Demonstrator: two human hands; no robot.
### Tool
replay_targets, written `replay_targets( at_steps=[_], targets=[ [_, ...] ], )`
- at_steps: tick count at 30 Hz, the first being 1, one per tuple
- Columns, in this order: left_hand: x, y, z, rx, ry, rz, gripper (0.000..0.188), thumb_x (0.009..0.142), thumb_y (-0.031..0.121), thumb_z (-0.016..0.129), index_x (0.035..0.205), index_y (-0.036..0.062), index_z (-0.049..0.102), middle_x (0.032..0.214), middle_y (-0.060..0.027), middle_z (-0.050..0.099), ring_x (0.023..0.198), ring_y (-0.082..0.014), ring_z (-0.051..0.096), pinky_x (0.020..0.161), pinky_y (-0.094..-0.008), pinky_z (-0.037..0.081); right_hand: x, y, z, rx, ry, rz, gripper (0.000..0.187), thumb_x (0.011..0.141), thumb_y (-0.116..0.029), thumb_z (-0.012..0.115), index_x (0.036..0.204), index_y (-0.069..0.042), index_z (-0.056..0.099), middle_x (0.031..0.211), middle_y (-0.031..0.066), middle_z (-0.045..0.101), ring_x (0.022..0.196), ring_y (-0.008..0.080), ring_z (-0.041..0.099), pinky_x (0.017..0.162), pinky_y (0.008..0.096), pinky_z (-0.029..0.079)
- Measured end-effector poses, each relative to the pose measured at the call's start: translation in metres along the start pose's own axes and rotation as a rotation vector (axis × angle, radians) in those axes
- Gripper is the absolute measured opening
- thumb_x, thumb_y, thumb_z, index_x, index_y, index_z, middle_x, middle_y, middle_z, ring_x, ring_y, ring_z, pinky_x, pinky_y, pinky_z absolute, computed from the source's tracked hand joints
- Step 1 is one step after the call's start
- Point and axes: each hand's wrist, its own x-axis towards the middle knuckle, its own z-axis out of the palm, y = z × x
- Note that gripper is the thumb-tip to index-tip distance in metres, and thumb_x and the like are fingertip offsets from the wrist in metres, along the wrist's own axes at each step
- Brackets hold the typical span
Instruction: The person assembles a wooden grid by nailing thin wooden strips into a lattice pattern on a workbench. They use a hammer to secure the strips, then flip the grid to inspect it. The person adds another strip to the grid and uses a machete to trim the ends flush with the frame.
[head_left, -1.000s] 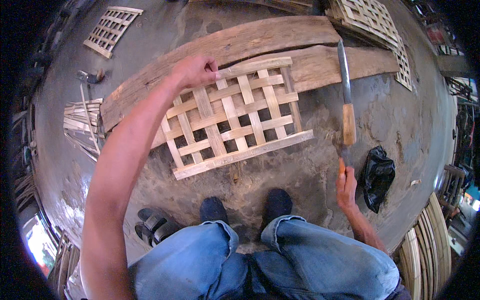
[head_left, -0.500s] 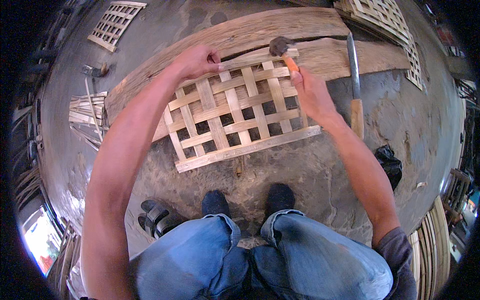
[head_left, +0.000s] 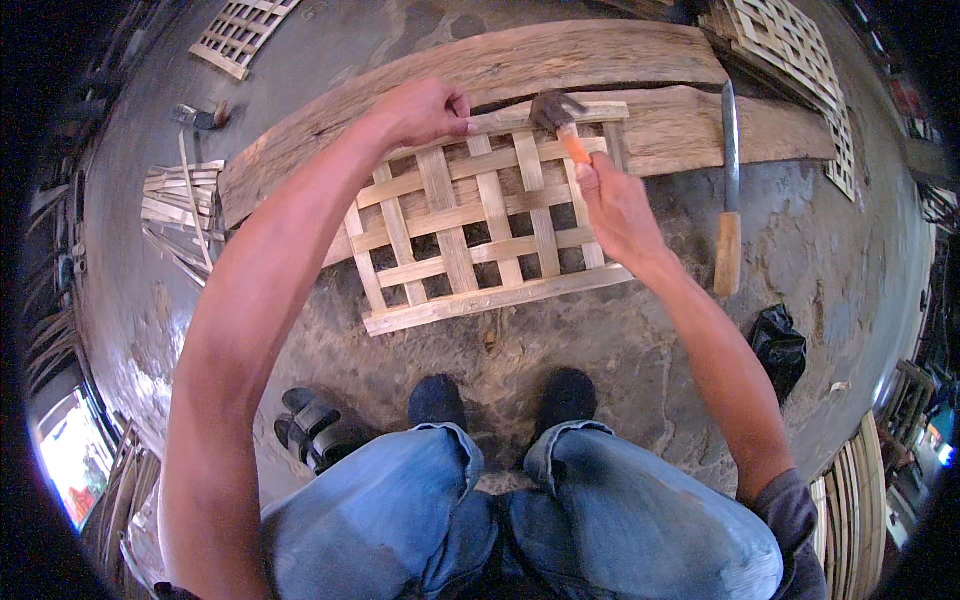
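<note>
Right hand [head_left: 620,210]: gripping hammer [head_left: 571,144], newly over lattice [head_left: 447,220] across plank's [head_left: 690,128] near edge, alongside left hand [head_left: 428,108], pinched narrow at far strip [head_left: 503,122], contents unclear.

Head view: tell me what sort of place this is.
Likely a craft workshop: the right hand holds a claw hammer over a woven slat panel, lattice panels lie stacked at upper right, and loose strips lie at left.
</note>
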Motion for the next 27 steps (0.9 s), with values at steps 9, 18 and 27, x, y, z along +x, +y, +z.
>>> replay_targets(
  at_steps=[9, 18, 27],
  targets=[
    [-0.009, -0.052, -0.005, -0.137, 0.118, 0.062, 0.036, 0.081, 0.044, 0.067, 0.093, 0.0095, 0.07, 0.085, -0.0096, 0.069, 0.078, -0.0241, 0.064, 0.071, -0.0373, 0.049, -0.003, -0.009, 0.007, -0.024, 0.012, 0.029, 0.034, 0.101, -0.03, 0.04, 0.092, 0.001, 0.048, 0.073, 0.0265, 0.057, 0.073, 0.0482, 0.056, 0.062, 0.053, 0.041],
    [-0.003, 0.008, -0.002, 0.14, 0.021, -0.049, 0.042, 0.073, 0.048, 0.074, 0.091, 0.0098, 0.069, 0.092, -0.0109, 0.069, 0.09, -0.0262, 0.065, 0.079, -0.0385, 0.051, -0.005, -0.029, 0.0, 0.013, 0.014, 0.043, 0.035, 0.101, -0.032, 0.04, 0.092, 0.001, 0.048, 0.07, 0.0253, 0.055, 0.07, 0.0465, 0.055, 0.059, 0.0505, 0.04],
    [0.004, -0.014, 0.006, 0.102, 0.021, 0.018, 0.042, 0.072, 0.048, 0.076, 0.089, 0.0093, 0.068, 0.087, -0.0112, 0.069, 0.087, -0.0285, 0.065, 0.074, -0.0399, 0.05, 0.006, -0.046, 0.018, -0.022, -0.057, 0.057, 0.035, 0.101, -0.031, 0.039, 0.096, 0.002, 0.05, 0.074, 0.0274, 0.059, 0.073, 0.0469, 0.059, 0.062, 0.052, 0.043]
  ],
)
